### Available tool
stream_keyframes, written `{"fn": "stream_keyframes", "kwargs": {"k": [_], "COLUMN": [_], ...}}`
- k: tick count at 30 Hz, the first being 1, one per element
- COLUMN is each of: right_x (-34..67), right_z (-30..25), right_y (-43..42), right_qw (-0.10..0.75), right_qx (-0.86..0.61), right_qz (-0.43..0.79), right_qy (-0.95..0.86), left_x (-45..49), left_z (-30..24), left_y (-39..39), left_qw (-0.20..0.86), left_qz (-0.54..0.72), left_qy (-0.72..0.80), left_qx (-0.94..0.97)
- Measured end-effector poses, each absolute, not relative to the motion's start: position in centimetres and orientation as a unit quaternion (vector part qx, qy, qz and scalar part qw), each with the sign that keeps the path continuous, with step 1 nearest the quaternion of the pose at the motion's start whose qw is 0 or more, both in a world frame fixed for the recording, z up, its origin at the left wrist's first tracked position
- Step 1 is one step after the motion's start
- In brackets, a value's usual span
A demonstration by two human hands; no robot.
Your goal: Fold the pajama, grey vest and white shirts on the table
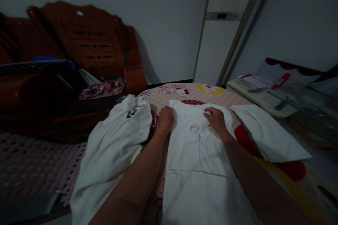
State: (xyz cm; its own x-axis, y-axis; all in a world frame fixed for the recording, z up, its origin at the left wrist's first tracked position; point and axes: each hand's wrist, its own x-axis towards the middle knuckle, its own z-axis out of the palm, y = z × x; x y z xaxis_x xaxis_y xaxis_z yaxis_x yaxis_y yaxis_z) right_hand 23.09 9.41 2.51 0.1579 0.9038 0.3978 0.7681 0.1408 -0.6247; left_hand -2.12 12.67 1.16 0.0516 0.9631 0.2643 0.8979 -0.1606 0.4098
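Observation:
A white shirt lies spread flat on a pink patterned cover in front of me. My left hand grips the shirt's far left edge with curled fingers. My right hand is closed on the cloth near the collar at the far right, bunching a small fold there. Both forearms reach forward over the shirt.
A crumpled white garment with a small print lies to the left. A folded white garment lies to the right. Papers and a book sit at the far right. Dark wooden furniture stands at the left, a door behind.

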Motion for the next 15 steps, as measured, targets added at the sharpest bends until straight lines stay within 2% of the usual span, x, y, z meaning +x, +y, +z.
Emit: {"fn": "stream_keyframes", "kwargs": {"k": [3, 8, 11, 15], "right_x": [23.3, 24.2, 24.9, 24.4], "right_z": [2.4, 3.8, 5.8, 7.8], "right_y": [9.5, 9.2, 8.4, 7.0], "right_qw": [0.393, 0.384, 0.366, 0.259], "right_qx": [-0.662, -0.670, -0.666, -0.578], "right_qz": [0.101, 0.083, 0.066, 0.199], "right_qy": [-0.630, -0.630, -0.646, -0.748], "left_x": [-2.0, -1.3, -0.2, 0.7], "left_z": [1.0, 0.9, 0.6, 0.0], "left_y": [12.6, 12.8, 12.5, 11.8], "left_qw": [0.052, 0.064, 0.112, 0.130], "left_qz": [0.244, 0.345, 0.297, 0.239], "left_qy": [0.637, 0.534, 0.449, 0.433], "left_qx": [0.730, 0.769, 0.835, 0.859]}}
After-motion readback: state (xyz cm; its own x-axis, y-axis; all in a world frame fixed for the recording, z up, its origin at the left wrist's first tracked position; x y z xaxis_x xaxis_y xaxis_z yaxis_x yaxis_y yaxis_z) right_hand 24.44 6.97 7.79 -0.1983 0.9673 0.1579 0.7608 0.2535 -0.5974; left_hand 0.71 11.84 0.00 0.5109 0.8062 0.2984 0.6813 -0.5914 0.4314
